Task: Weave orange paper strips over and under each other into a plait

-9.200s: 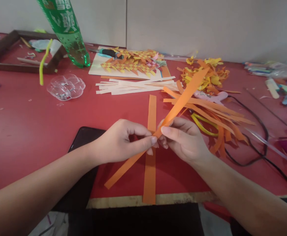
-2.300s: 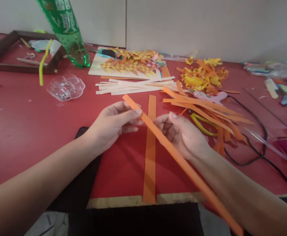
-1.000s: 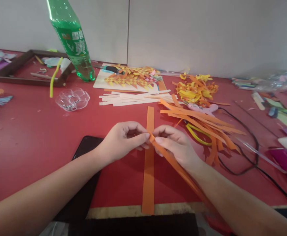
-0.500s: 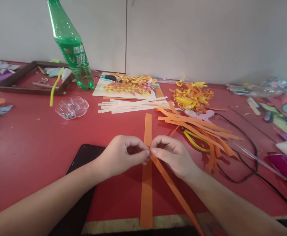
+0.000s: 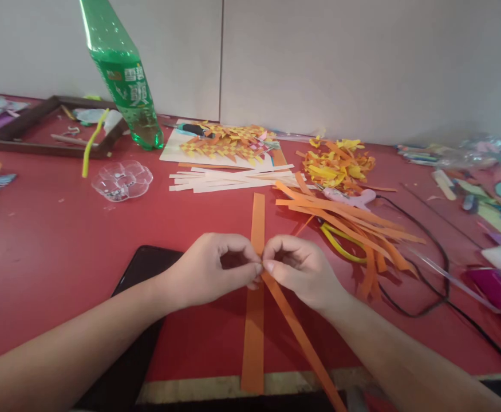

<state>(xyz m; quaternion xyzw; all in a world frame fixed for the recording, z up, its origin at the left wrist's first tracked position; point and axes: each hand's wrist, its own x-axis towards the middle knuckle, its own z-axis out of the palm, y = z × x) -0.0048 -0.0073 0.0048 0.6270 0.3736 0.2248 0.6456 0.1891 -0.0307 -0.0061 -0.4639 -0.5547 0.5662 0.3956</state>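
My left hand (image 5: 220, 272) and my right hand (image 5: 299, 272) meet fingertip to fingertip in the middle of the view. Both pinch the upper end of a narrow orange paper strip (image 5: 299, 332), which slants down to the right past the table edge. The pinched end is mostly hidden by my fingers. Beneath my hands, a wider orange paper strip (image 5: 253, 343) lies lengthwise on the red table (image 5: 202, 349). A black phone-like slab (image 5: 142, 274) is partly under my left forearm. To the right, loose orange strips (image 5: 348, 220) lie over yellow-handled scissors (image 5: 340, 246).
Farther back are pale paper strips (image 5: 228, 180), a heap of yellow and orange scraps (image 5: 338, 166), and a pink glue gun (image 5: 353, 198) with a black cord. A green bottle (image 5: 123, 80), a clear petal-shaped dish (image 5: 122, 182) and a dark frame (image 5: 39, 150) stand at left.
My hands keep the same pinch on the narrow strip, with hardly any movement. The view has shifted slightly, so the bottle and frame appear a little higher and farther left.
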